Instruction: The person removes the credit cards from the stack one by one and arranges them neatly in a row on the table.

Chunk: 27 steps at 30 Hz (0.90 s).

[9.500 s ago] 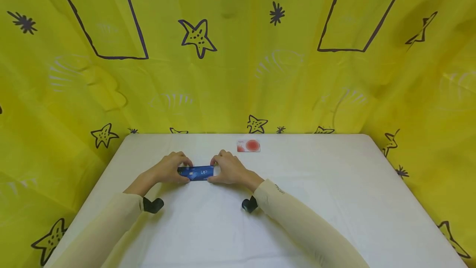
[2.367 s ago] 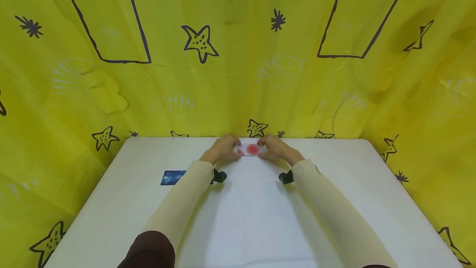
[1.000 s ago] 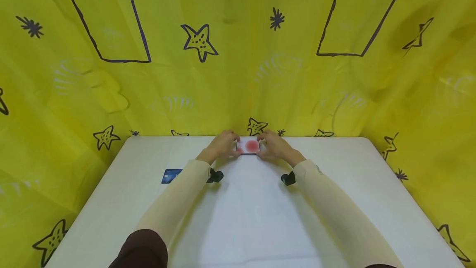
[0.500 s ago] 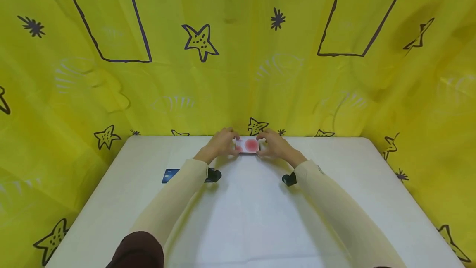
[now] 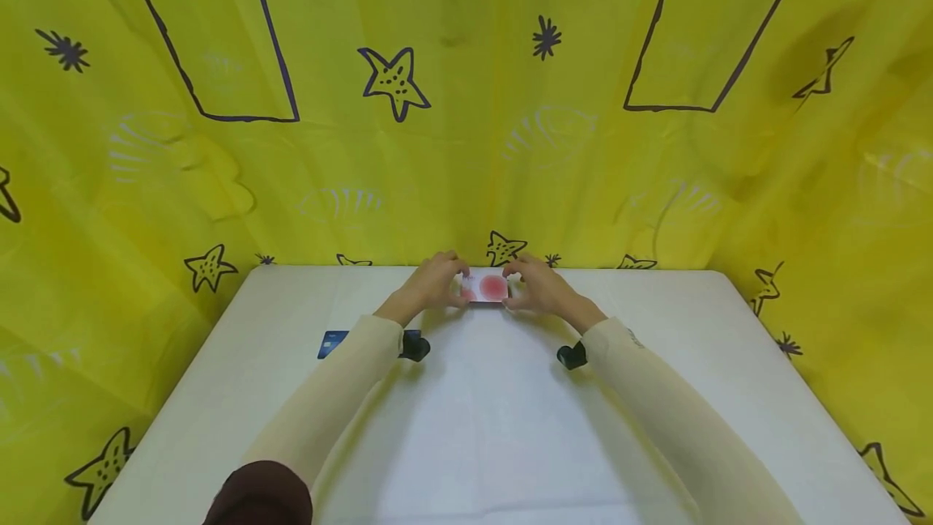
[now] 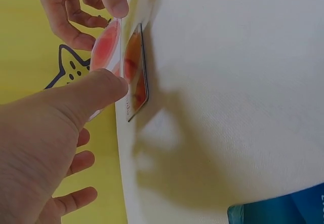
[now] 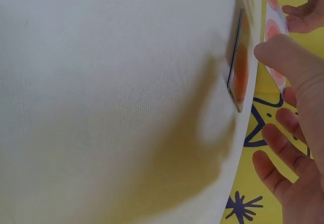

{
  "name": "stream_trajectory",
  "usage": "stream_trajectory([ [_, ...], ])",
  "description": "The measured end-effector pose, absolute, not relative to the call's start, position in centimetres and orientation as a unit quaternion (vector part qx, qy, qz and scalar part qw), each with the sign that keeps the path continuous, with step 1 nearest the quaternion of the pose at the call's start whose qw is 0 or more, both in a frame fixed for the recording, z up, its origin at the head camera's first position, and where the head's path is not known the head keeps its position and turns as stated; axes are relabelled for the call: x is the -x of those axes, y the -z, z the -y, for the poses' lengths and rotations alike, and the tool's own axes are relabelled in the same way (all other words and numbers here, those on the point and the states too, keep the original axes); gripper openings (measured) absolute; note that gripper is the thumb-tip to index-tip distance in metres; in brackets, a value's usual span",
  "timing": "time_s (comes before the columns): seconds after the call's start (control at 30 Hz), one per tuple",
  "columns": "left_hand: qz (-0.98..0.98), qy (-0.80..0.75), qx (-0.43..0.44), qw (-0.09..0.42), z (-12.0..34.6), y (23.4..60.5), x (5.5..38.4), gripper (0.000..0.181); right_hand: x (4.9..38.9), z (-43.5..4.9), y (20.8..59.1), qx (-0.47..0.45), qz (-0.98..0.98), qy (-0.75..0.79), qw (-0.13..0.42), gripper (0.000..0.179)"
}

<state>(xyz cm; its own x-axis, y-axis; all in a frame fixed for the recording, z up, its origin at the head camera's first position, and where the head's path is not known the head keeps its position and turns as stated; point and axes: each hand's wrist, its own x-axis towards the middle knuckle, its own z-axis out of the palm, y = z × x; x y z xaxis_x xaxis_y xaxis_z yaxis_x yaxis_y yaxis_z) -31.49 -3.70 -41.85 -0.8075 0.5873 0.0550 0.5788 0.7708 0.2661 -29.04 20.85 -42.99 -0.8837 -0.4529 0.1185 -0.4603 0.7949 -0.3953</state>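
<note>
Both hands hold a thin white card with red-pink circles (image 5: 484,286) near the back edge of the table. My left hand (image 5: 432,282) pinches its left end between thumb and fingers, and my right hand (image 5: 543,288) pinches the right end. Both wrist views show the held card above the tabletop and tilted. Under it lies a second dark-edged card (image 6: 134,67) with similar orange-red circles, which the held card mostly covers in the head view. A blue card (image 5: 332,343) lies to the left, partly hidden behind my left sleeve.
The white table (image 5: 481,428) ends just behind the hands at a yellow curtain (image 5: 466,144) printed with stars and shells. Dark wrist-worn pieces (image 5: 416,347) stick out inward from the sleeves.
Earlier both hands held the blue card, which now lies farther left. They moved to the red-circled card at the back; within the last seconds it has come up, with a dark edge showing beneath.
</note>
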Motion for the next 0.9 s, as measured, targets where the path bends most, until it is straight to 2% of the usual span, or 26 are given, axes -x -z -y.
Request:
stream_trajectory([
  [0.9,-0.916,-0.183,-0.357,0.005,6.0,41.3,28.6,0.048,25.7,-20.6,42.5,-0.273,0.921,-0.279,0.017,0.045],
])
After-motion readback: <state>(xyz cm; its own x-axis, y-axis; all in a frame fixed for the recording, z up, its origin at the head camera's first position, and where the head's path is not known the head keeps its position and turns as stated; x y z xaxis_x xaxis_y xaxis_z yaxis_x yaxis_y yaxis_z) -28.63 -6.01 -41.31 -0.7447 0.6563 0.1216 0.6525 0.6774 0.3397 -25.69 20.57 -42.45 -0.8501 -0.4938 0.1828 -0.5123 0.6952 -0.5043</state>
